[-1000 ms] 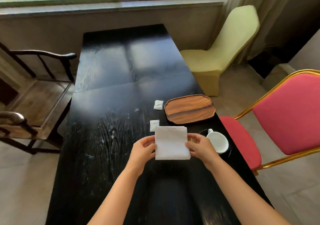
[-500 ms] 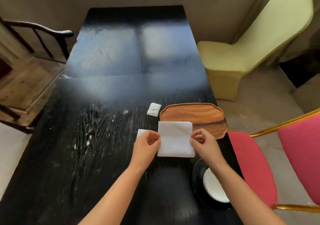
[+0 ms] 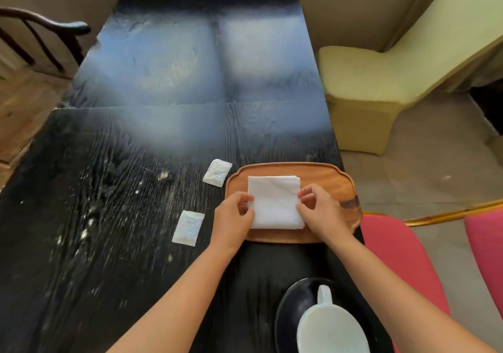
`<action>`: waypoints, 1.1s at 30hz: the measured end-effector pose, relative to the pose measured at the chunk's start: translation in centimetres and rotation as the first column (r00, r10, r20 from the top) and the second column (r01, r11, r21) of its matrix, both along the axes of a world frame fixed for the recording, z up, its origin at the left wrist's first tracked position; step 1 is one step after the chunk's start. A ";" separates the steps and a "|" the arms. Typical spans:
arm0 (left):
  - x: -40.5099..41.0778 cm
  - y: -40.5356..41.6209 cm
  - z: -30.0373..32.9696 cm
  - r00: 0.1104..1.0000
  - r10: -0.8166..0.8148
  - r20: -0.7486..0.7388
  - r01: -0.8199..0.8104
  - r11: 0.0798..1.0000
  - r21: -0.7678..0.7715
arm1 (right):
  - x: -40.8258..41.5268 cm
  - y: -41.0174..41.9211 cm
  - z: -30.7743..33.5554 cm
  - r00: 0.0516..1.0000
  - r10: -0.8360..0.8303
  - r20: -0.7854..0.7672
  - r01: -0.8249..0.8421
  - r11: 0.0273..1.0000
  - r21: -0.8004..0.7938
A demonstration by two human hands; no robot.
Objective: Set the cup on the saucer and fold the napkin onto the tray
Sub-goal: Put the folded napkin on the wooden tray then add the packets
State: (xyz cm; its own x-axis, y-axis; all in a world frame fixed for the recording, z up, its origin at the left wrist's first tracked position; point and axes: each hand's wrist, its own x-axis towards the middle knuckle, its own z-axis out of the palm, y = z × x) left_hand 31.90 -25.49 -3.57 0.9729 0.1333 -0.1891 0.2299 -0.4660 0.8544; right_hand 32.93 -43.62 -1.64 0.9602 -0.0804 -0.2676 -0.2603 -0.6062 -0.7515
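A folded white napkin (image 3: 275, 203) lies on the wooden tray (image 3: 326, 178) at the right side of the black table. My left hand (image 3: 234, 222) pinches the napkin's left edge and my right hand (image 3: 324, 213) pinches its right edge. Both hands rest over the tray's near half. Close to me at the bottom right, a white cup (image 3: 332, 328) with its handle pointing away stands on a black saucer (image 3: 288, 309). My right forearm hides part of the saucer.
Two small white sachets (image 3: 217, 173) (image 3: 188, 227) lie on the black table (image 3: 136, 216) left of the tray. A pink chair (image 3: 402, 257) stands at the right edge, a pale yellow chair (image 3: 381, 80) beyond it, a dark wooden chair (image 3: 40, 42) at the far left.
Both hands carried the folded napkin forward from the table onto the tray. The view tilted down, so the cup and saucer now sit near the bottom edge.
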 end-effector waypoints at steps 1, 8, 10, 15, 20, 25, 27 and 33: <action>-0.1 0.0 -0.4 1.000 0.004 0.002 -0.004 1.000 0.010 | 0.1 0.0 -0.2 1.000 0.012 0.021 -0.012 1.000 -0.016; -0.3 -0.4 -1.8 0.961 -0.176 0.215 0.097 0.937 0.336 | -0.1 0.0 -1.7 0.961 0.158 0.226 -0.082 0.947 -0.310; -0.6 -0.5 -2.4 0.927 -0.312 0.209 0.156 0.826 0.542 | -0.1 -0.1 -2.2 0.912 0.298 0.281 -0.154 0.885 -0.440; -0.2 -0.9 -2.5 0.864 -0.495 -0.092 0.405 0.575 0.711 | 0.2 -0.1 -3.0 0.878 0.458 0.140 -0.293 0.745 -0.599; 0.0 -1.0 -2.7 0.862 -0.480 -0.166 0.438 0.537 0.721 | 0.6 -0.6 -3.2 0.857 0.514 0.043 -0.336 0.620 -0.708; 0.1 -0.9 -1.6 0.853 -0.502 -0.141 0.444 0.556 0.703 | 1.1 0.0 -1.9 0.860 0.510 -0.006 -0.354 0.590 -0.726; -0.2 -0.1 -0.4 0.891 -0.449 0.063 0.306 0.698 0.648 | 1.4 0.6 -1.1 0.861 0.503 0.082 -0.284 0.607 -0.742; -2.2 7.9 0.6 0.971 0.114 0.212 -0.215 0.807 0.550 | 4.3 7.0 -0.2 0.835 0.519 0.186 -0.265 0.673 -0.690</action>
